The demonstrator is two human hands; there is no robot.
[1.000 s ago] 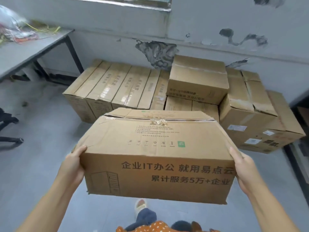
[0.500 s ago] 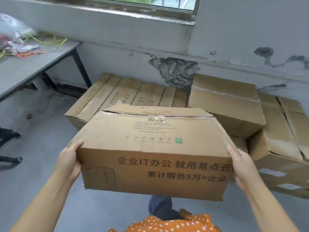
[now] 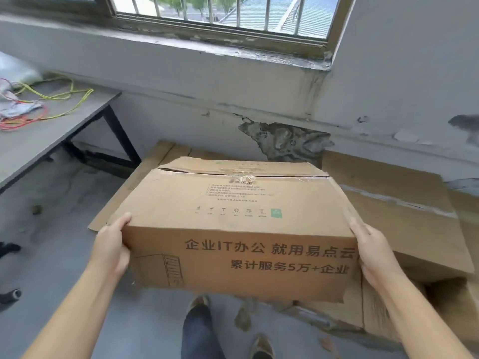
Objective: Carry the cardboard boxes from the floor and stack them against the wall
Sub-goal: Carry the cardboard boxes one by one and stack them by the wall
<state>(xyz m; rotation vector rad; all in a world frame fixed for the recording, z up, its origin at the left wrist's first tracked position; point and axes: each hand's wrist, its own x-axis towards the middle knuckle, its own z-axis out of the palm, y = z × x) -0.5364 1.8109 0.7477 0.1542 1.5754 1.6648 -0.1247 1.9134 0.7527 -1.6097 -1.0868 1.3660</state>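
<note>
While the cardboard box (image 3: 233, 229) hangs in the air between us and the wall (image 3: 388, 73), we see the view has climbed since a second ago: the barred window (image 3: 220, 11) now fills the top of the frame, and the flat row of boxes (image 3: 166, 156) on the floor, plain before, is mostly hidden behind the carried one. The stacked box (image 3: 404, 216) on the right has grown larger and nearer, so we have stepped closer to the pile.

Our left hand (image 3: 111, 247) presses against the left end of the box, fingers hidden behind the side panel and the thumb lying along the top edge. Our right hand (image 3: 373, 252) does the same on the right end, thumb up on the corner. Both hands clasp the box between them, as they did in the earlier frames.

The box is brown corrugated card, rectangular, with dark printed characters on its near face and a small green square on its top. Its top flaps meet at a seam held by crumpled clear tape, and the far flap is torn and lifted. The lower right corner is ragged.

The wall is grey plaster, flaked open in a rough dark patch (image 3: 285, 141) just above the pile. At left, a grey table (image 3: 51, 130) on black legs carries yellow and red wires (image 3: 51, 97).
</note>
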